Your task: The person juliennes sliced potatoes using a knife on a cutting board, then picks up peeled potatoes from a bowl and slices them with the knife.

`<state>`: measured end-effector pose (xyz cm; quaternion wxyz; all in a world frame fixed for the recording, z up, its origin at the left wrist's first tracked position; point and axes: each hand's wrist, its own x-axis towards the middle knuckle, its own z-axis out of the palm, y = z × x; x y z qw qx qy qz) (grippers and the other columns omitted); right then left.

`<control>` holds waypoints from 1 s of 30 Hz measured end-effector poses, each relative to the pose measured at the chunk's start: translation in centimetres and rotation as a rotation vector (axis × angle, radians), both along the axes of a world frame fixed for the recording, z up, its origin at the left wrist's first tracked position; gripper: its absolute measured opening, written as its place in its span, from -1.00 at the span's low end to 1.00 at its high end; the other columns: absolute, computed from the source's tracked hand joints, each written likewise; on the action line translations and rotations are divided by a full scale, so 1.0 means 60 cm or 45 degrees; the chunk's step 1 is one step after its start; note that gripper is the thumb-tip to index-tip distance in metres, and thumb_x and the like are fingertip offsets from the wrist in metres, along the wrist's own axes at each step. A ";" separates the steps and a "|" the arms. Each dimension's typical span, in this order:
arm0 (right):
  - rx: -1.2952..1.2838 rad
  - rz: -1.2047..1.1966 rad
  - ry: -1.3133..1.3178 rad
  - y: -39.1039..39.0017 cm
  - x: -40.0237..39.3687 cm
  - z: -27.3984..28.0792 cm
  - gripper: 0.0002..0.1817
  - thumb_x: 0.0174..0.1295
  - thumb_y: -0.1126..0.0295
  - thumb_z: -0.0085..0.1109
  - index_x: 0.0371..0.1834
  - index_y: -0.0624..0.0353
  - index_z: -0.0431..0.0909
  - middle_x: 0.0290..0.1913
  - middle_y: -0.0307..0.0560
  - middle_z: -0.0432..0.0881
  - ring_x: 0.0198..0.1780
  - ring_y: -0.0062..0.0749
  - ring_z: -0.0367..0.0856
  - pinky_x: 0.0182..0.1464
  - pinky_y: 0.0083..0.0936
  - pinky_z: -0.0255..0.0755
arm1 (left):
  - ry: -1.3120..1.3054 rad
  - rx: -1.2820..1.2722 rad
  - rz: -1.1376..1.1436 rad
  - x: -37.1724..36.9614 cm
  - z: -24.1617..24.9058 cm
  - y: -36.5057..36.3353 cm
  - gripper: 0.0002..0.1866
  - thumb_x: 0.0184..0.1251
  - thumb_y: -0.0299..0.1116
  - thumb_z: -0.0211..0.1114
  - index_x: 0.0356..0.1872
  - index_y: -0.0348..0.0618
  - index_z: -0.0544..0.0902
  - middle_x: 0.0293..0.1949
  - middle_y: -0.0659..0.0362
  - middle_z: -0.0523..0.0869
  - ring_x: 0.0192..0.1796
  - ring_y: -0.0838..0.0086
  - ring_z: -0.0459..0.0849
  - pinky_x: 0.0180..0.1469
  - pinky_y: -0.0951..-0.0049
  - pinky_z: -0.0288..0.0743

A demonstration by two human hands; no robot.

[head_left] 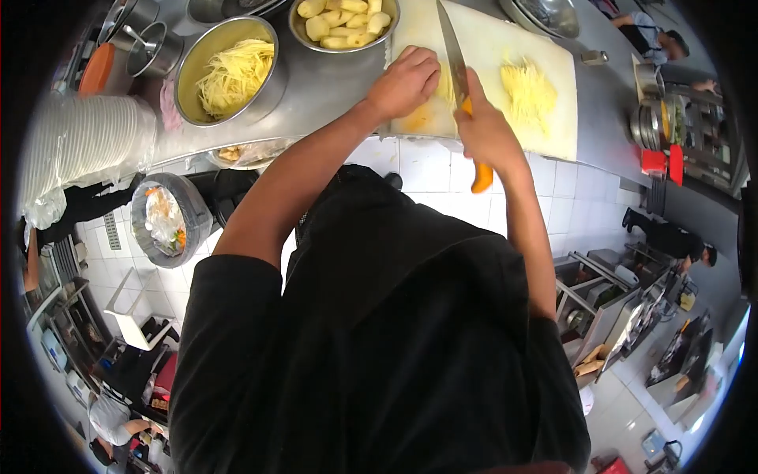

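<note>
My right hand [489,130] is wrapped around the orange handle of a kitchen knife [453,43], its long blade pointing away from me over a white cutting board [482,31]. Left of the blade, my left hand [404,83] is closed with curled fingers on the board, against pale yellow potato slices [445,85] that it partly hides. To the right of the knife lies a loose pile of shredded potato [527,93]. Behind my left hand stands a metal bowl [347,45] of peeled potatoes [339,20].
A deep steel pot [184,107] on the left holds more potato shreds. Beyond it are stacked plastic-wrapped plates [87,142] and a smaller pot [162,51]. A lined waste bin [199,225] stands below the counter. Several other people are further off at the sides.
</note>
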<state>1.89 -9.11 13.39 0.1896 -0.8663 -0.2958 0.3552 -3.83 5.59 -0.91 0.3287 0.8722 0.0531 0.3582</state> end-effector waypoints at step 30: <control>0.093 0.084 -0.238 0.021 0.036 -0.075 -0.20 0.32 0.46 -0.09 0.63 0.08 -0.16 -0.28 0.27 0.70 -0.58 -0.16 0.65 -0.28 -0.25 0.59 | 0.013 -0.031 -0.023 0.004 -0.010 0.003 -0.92 0.21 -0.49 0.32 -0.30 -0.27 0.64 -0.15 0.11 0.67 -0.02 0.16 0.60 0.06 0.25 0.54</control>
